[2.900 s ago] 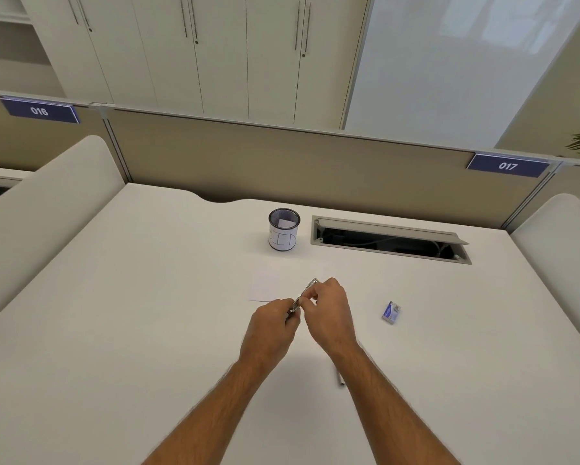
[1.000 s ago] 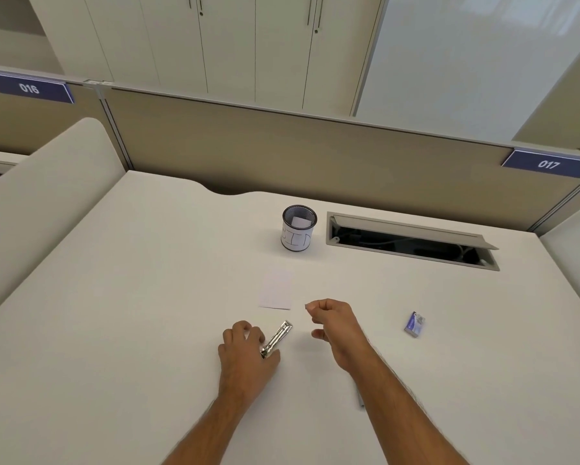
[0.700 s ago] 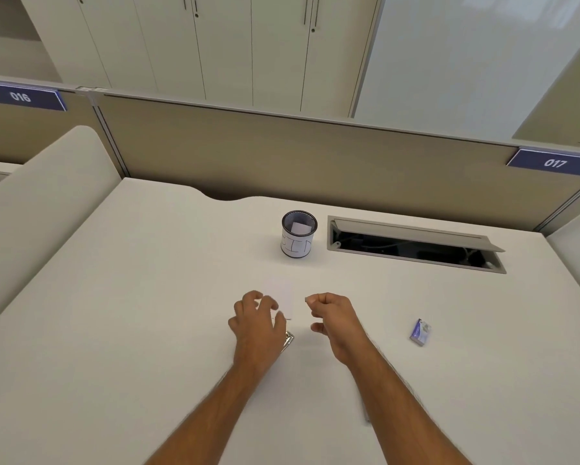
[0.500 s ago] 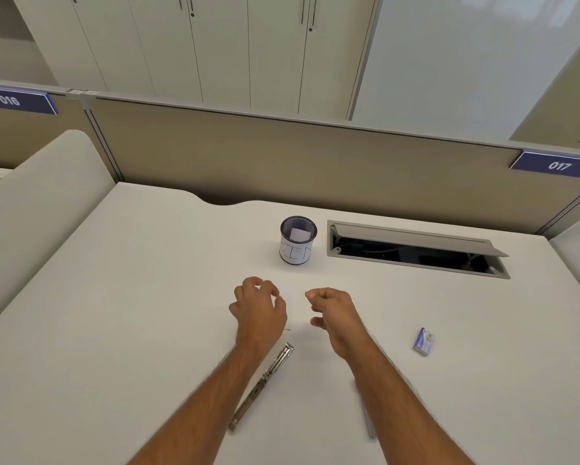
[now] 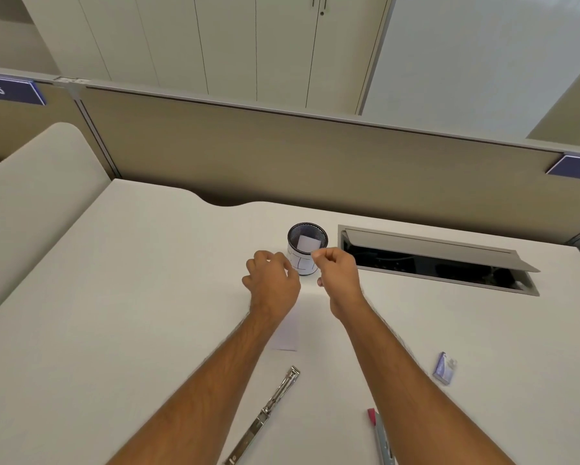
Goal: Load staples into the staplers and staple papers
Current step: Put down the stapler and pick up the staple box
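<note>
Both of your hands hover up by the round black mesh pen cup (image 5: 307, 247) with white paper slips inside it, while the tool you need lies behind them, back toward your body. Your left hand (image 5: 272, 286) is loosely curled with fingers slightly spread, holding nothing that you can see; the cup sits just past its fingertips. Your right hand (image 5: 339, 278) has thumb and forefinger pressed together at the cup's rim, and whether a slip is pinched there you cannot tell. The long chrome metal stapler (image 5: 265, 412), opened out flat, rests on the white desk (image 5: 114, 313) between your forearms, its long axis running diagonally from near your left elbow up toward the small white sheet of paper (image 5: 286, 335) under your left wrist. Your left hand is probably the nearer one to draw back for it. The small blue staple box (image 5: 444, 368) lies well off to the outside of your right forearm.
</note>
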